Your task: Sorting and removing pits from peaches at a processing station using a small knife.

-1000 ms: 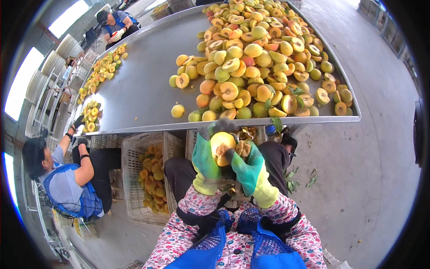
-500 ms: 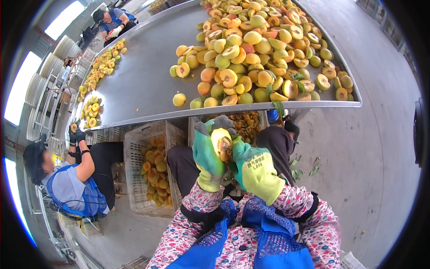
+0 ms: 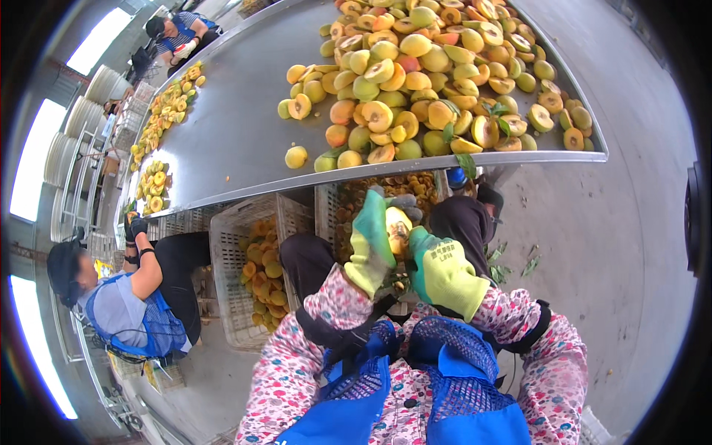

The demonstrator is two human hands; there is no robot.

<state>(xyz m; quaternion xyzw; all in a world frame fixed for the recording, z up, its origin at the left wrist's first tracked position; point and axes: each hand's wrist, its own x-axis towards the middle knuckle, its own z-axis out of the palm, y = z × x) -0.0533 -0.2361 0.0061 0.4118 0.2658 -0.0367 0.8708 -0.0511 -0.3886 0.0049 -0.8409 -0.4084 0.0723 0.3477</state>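
Observation:
My left hand (image 3: 371,243), in a green and yellow work glove with dark grey fingertips, is closed around a peach half (image 3: 398,228). The cut face is toward me, with brown, dark patches at its middle. My right hand (image 3: 449,273), gloved alike, presses up to the right side of that peach half with its fingers curled. Whatever those fingers grip is hidden behind the glove and the fruit. Both hands are just below the near edge of the metal table (image 3: 245,111), above a crate (image 3: 326,222) of cut peaches between my knees.
Whole and halved peaches (image 3: 415,81) are heaped on the table's right side, with smaller piles along its left edge. A white crate (image 3: 222,274) of peach halves stands left of my knee. One co-worker (image 3: 126,304) sits at left, another (image 3: 182,41) at the far left. Leaves (image 3: 498,259) litter the floor.
My hands have shifted slightly to the right, and the peach half is tilted differently in my left hand. The view has moved a little.

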